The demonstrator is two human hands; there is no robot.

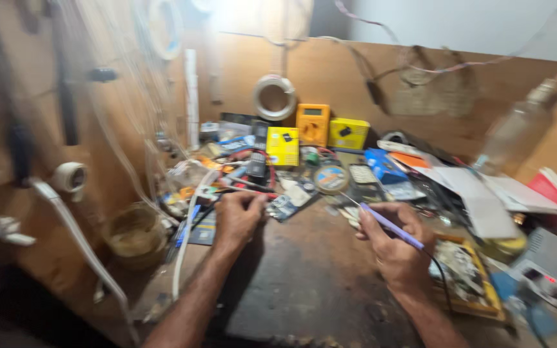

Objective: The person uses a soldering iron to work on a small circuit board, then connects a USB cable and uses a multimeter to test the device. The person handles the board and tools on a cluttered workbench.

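Observation:
My right hand point(394, 248) grips a purple-handled soldering iron point(391, 225), its thin tip pointing up-left toward a small circuit board point(283, 206) on the dark bench top. A black cord runs from the iron down past my wrist. My left hand point(236, 216) rests with curled fingers beside that board, pinching something thin; the blur hides what it is. A round solder reel point(331, 178) lies just beyond both hands.
A yellow multimeter point(312, 124) and yellow boxes point(283, 145) stand at the back wall. Papers point(478, 193), a red box point(552, 190) and a clear bottle point(517, 132) crowd the right. A bench power supply point(549, 267) sits bottom right, a round tub point(135, 233) at left.

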